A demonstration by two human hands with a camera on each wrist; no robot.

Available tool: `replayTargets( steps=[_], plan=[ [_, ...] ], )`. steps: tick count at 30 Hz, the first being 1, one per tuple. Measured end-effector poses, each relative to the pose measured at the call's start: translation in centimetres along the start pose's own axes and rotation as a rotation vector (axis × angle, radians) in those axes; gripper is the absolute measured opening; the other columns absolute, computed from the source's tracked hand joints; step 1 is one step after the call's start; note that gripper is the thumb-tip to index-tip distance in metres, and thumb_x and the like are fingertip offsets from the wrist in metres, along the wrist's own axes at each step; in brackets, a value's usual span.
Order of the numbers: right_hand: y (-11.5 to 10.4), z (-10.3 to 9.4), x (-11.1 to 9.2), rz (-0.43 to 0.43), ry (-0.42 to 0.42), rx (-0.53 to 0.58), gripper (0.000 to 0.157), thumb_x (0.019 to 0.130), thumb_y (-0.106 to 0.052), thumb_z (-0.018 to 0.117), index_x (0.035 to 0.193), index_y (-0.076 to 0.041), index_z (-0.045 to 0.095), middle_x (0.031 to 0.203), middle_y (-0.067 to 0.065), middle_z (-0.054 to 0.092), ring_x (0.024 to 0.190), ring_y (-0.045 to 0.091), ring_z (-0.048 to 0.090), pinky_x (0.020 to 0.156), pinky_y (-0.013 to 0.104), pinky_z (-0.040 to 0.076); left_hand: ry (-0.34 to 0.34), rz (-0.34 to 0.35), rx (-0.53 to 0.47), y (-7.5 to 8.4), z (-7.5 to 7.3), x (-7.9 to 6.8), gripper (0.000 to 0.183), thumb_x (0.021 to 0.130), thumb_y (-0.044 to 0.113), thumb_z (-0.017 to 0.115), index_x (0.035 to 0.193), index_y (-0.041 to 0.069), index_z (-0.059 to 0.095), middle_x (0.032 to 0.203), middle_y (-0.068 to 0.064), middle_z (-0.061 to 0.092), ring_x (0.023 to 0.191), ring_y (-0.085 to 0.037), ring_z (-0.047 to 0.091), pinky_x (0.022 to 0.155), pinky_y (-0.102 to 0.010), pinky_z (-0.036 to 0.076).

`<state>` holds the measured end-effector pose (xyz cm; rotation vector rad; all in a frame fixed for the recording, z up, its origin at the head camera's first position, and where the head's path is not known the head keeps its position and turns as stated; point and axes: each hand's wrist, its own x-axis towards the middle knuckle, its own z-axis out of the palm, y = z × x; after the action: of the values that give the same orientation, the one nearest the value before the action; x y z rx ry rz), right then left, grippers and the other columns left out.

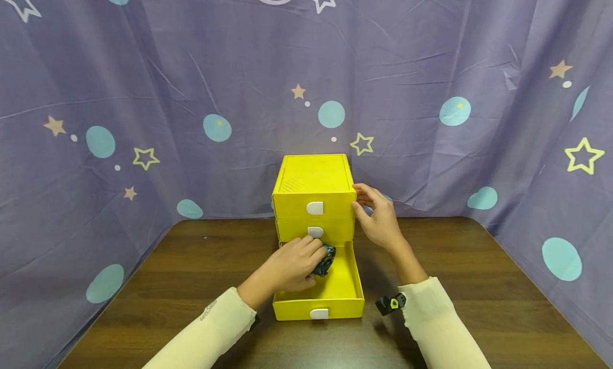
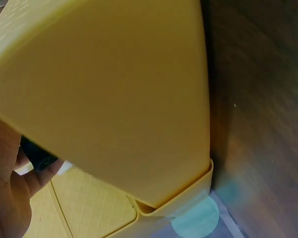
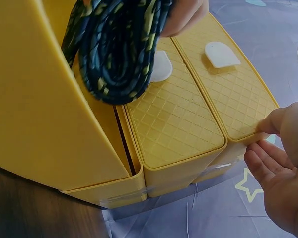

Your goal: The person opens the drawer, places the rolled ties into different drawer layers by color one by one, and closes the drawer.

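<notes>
A yellow drawer unit (image 1: 313, 174) of three stacked drawers stands on the table, its bottom drawer (image 1: 351, 284) pulled out. Over that drawer, my left hand (image 1: 294, 265) grips a rolled dark cloth (image 1: 325, 261) with a yellow-green pattern. The roll's layered end (image 3: 121, 54) shows close up in the right wrist view, while the drawer wall hides most of it in the left wrist view. My right hand (image 1: 380, 217) touches the right front edge of the top drawer (image 3: 233, 89), its thumb and fingers spread about the corner.
The brown wooden table (image 1: 191, 273) stretches out on both sides of the unit. Behind it hangs a purple curtain (image 1: 268, 65) with stars and blue dots. White tabs (image 1: 315, 208) mark the drawer fronts, and clear tape (image 3: 188, 176) runs along the unit's side.
</notes>
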<state>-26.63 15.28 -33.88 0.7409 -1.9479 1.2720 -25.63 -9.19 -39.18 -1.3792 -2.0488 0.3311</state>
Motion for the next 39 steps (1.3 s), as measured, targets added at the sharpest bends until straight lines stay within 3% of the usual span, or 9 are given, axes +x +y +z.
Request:
replayTargets(
  steps=[9, 19, 30, 39],
  plan=[
    [0.0, 0.1, 0.1, 0.008, -0.006, -0.005, 0.035, 0.093, 0.016, 0.062, 0.128, 0.016, 0.059, 0.114, 0.032, 0.063, 0.101, 0.045, 0.067, 0.092, 0.058, 0.057, -0.117, 0.015, 0.047, 0.6, 0.9, 0.5, 0.053, 0.074, 0.037, 0.081, 0.115, 0.009, 0.062, 0.106, -0.003, 0.058, 0.088, -0.018, 0.053, 0.070, -0.026, 0.052],
    [0.1, 0.1, 0.1, 0.016, -0.013, -0.006, 0.036, 0.093, 0.016, 0.062, 0.129, 0.016, 0.058, 0.114, 0.031, 0.063, 0.101, 0.044, 0.067, 0.092, 0.057, 0.057, -0.223, -0.047, 0.079, 1.3, 1.9, 1.1, 0.045, 0.076, 0.037, 0.080, 0.108, 0.011, 0.063, 0.098, -0.001, 0.055, 0.085, -0.018, 0.053, 0.067, -0.025, 0.053],
    [0.3, 0.1, 0.1, 0.003, -0.008, -0.006, 0.036, 0.092, 0.016, 0.063, 0.128, 0.016, 0.059, 0.113, 0.031, 0.064, 0.099, 0.043, 0.068, 0.091, 0.055, 0.058, -0.281, -0.121, 0.022, 1.6, 2.5, 1.4, 0.046, 0.080, 0.038, 0.082, 0.112, 0.011, 0.063, 0.101, -0.002, 0.056, 0.088, -0.019, 0.053, 0.071, -0.027, 0.054],
    [0.1, -0.1, 0.1, 0.002, -0.014, -0.023, 0.035, 0.093, 0.016, 0.063, 0.128, 0.016, 0.059, 0.112, 0.030, 0.064, 0.099, 0.043, 0.068, 0.090, 0.056, 0.059, -0.311, -0.144, -0.016, 2.2, 2.5, 1.4, 0.053, 0.083, 0.046, 0.082, 0.119, 0.012, 0.061, 0.112, -0.003, 0.056, 0.093, -0.019, 0.051, 0.069, -0.028, 0.053]
  ],
)
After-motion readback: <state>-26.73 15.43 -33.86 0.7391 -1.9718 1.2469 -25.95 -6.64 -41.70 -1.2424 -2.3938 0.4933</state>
